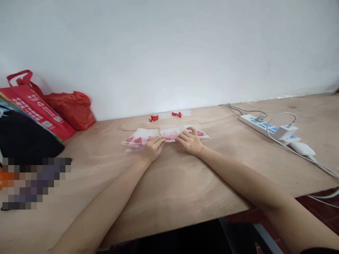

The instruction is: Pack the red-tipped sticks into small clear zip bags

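Observation:
A clear plastic bag (170, 132) with small red pieces along its near edge lies between my hands. My left hand (154, 147) has its fingers pressed together on the left end of that edge. On the right end, my right hand (189, 141) pinches the same bag, its index finger raised a little. Beside my left hand is a pile of clear bags (139, 138) holding red pieces. Another filled bag (201, 133) shows just past my right hand. Loose red pieces (153, 118) and more red pieces (176, 114) on a flat clear bag (188, 113) lie farther back.
Along the left stand a red printed bag (39, 109), a red plastic bag (76, 107) and a black bag (25, 137). A white power strip (255, 123) with a charger (287, 131) and cables is on the right. A wall rises behind the wooden table (169, 197).

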